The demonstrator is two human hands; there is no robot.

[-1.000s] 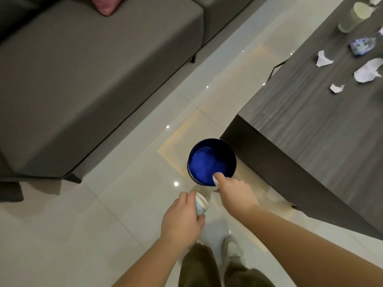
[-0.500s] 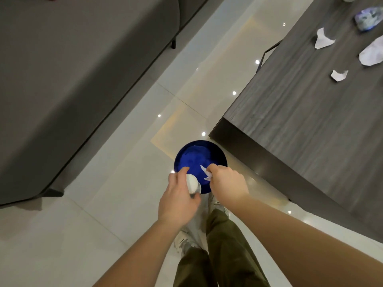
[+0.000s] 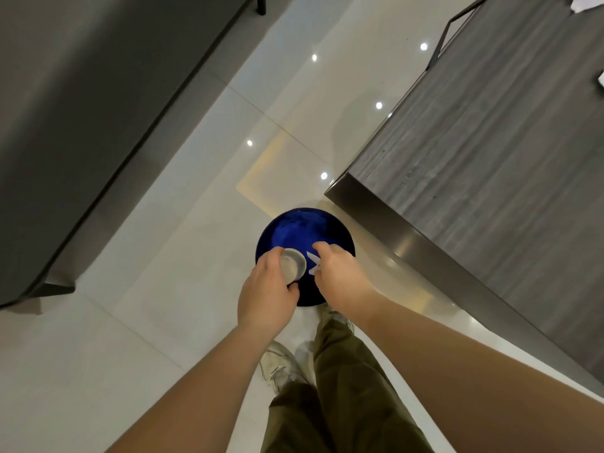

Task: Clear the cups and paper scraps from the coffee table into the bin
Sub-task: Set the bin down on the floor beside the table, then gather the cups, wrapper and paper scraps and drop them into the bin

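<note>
Grey fabric sofa [image 3: 81, 125] far left, glossy pale tile floor [image 3: 163, 305] between. My left hand [image 3: 266, 297] wraps a small round cup [image 3: 293, 264], pale and smooth, open mouth facing up, over the bin [image 3: 304, 230]: round, lined in crinkled blue plastic. My right hand [image 3: 341, 274] pinches a thin white paper scrap [image 3: 312, 261] over the same opening. Coffee table [image 3: 490, 174] at right, dark wood grain, square corner just beside the bin.

Glossy floor tiles [image 3: 202, 223], matt woodgrain coffee table [image 3: 490, 142], shiny blue bin [image 3: 300, 227]
</note>
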